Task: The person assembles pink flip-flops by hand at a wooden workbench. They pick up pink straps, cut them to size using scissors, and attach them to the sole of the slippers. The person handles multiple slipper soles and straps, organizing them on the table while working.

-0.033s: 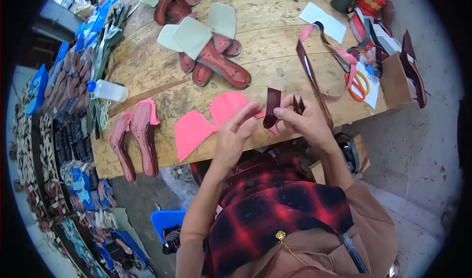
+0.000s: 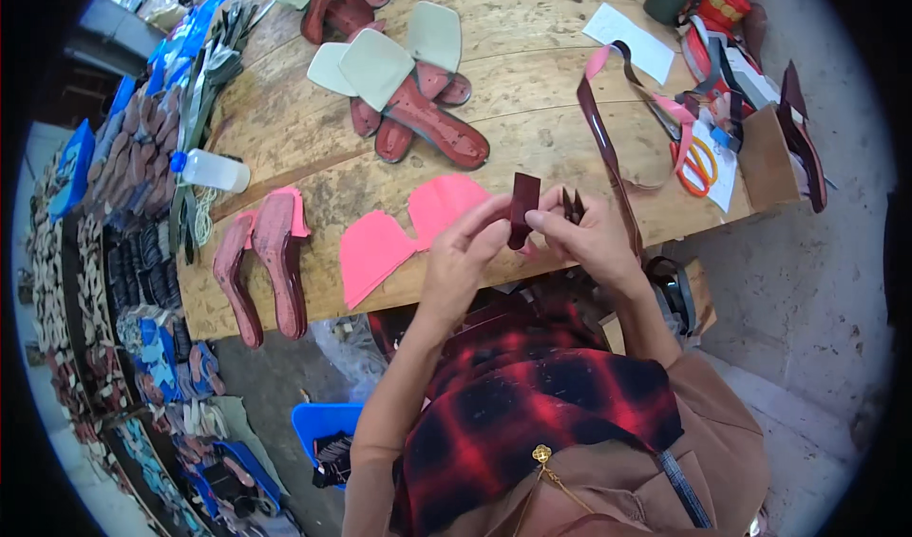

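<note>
Over the table's near edge I hold a short, glossy dark red strip [image 2: 525, 196] upright between my hands. My right hand [image 2: 594, 243] pinches its lower right side with the thumb. From the same hand a dark tool with two pointed tips [image 2: 573, 205] sticks up; its kind is hidden by the fingers. My left hand [image 2: 463, 257] is closed at the strip's left side, fingertips against it, partly behind it. Just left of that hand lie pink rounded sheets [image 2: 375, 252] and a second pink piece [image 2: 443, 200].
Shoe soles with pink edges [image 2: 277, 266] lie at the left, below a capped bottle [image 2: 217, 171]. Red soles with pale pads [image 2: 432, 124] are farther back. Rightward are a long dark red strap [image 2: 603, 138], orange-handled scissors [image 2: 701, 169] and a cardboard box [image 2: 771, 157].
My left hand has moved right, and its fingers have come together onto the strip. The strip's lower curl has straightened a little.
</note>
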A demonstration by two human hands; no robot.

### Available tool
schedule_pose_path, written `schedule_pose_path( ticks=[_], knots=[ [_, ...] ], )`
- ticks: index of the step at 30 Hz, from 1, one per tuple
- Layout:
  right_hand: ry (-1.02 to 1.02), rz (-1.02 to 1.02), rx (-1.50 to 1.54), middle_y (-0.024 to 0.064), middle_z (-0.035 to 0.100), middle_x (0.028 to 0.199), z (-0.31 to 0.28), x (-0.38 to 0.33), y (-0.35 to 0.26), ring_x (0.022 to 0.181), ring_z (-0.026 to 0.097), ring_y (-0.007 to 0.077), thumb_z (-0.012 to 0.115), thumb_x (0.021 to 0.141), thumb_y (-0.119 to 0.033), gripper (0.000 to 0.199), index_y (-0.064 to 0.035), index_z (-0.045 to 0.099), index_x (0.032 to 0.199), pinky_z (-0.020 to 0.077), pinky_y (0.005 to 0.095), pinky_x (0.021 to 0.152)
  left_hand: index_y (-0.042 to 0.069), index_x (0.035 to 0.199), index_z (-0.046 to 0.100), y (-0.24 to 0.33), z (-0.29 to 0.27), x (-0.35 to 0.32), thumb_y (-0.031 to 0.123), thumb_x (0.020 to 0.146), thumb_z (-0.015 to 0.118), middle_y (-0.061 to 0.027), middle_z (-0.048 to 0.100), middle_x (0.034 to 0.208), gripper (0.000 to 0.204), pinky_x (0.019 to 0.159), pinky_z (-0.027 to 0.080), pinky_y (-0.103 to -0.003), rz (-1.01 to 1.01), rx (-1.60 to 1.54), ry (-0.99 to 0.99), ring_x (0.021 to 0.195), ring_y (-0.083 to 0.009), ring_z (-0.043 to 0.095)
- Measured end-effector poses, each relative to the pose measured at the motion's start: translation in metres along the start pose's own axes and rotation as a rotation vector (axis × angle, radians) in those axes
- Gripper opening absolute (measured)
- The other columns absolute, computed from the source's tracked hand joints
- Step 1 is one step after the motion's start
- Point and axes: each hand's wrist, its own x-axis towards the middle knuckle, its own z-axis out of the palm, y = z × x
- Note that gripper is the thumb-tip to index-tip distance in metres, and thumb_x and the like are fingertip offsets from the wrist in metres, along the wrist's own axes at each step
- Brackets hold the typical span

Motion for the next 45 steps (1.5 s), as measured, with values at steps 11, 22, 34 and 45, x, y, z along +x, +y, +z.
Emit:
schedule_pose_path(
  ticks=[11, 22, 34, 45],
  knots=[
    [0.082, 0.027, 0.017, -0.0021, 0.057, 0.078, -0.016, 0.004, 0.029, 0.067, 0.050, 0.0016, 0.065, 0.093, -0.024, 0.022, -0.0033, 0.060, 0.091, 0.0388, 0.0180, 0.056, -0.004, 0.126, 0.054, -0.033, 0.012, 0.019, 0.008, 0.092, 0.063, -0.0066, 0.070, 0.090, 0.037, 0.075, 0.051, -0.023, -0.125, -0.129, 0.175, 0.079, -0.0095, 0.065],
    [0.445, -0.494, 0.119, 0.0000, 0.063, 0.086, -0.063, -0.010, -0.012, 0.072, 0.055, 0.0035, 0.062, 0.093, -0.009, 0.010, -0.0041, 0.059, 0.101, 0.0426, 0.0187, 0.063, -0.004, 0.128, 0.048, 0.014, -0.130, 0.167, 0.019, 0.087, 0.069, -0.0182, 0.062, 0.108, 0.051, 0.087, 0.048, -0.034, 0.652, 1.371, 1.095, 0.099, -0.0225, 0.060],
    [0.285, -0.335, 0.118, 0.0009, 0.059, 0.076, -0.033, 0.020, -0.012, 0.060, 0.052, 0.0047, 0.057, 0.096, -0.013, 0.010, -0.0029, 0.056, 0.098, 0.0413, 0.0202, 0.052, 0.001, 0.101, 0.049, 0.023, -0.109, 0.177, 0.027, 0.100, 0.054, -0.0035, 0.059, 0.084, 0.026, 0.070, 0.046, -0.026, 0.647, 0.353, 0.659, 0.075, -0.0093, 0.053],
    [0.087, -0.495, -0.169, 0.0080, 0.064, 0.086, 0.021, 0.204, 0.028, 0.069, 0.062, 0.0211, 0.050, 0.100, -0.023, 0.016, -0.0077, 0.051, 0.105, 0.0482, 0.0351, 0.059, 0.000, 0.118, 0.057, 0.025, -0.144, 0.210, 0.035, 0.096, 0.060, -0.0086, 0.066, 0.113, 0.042, 0.091, 0.053, -0.036, 0.430, -0.287, 0.297, 0.101, -0.0197, 0.065]
  ],
)
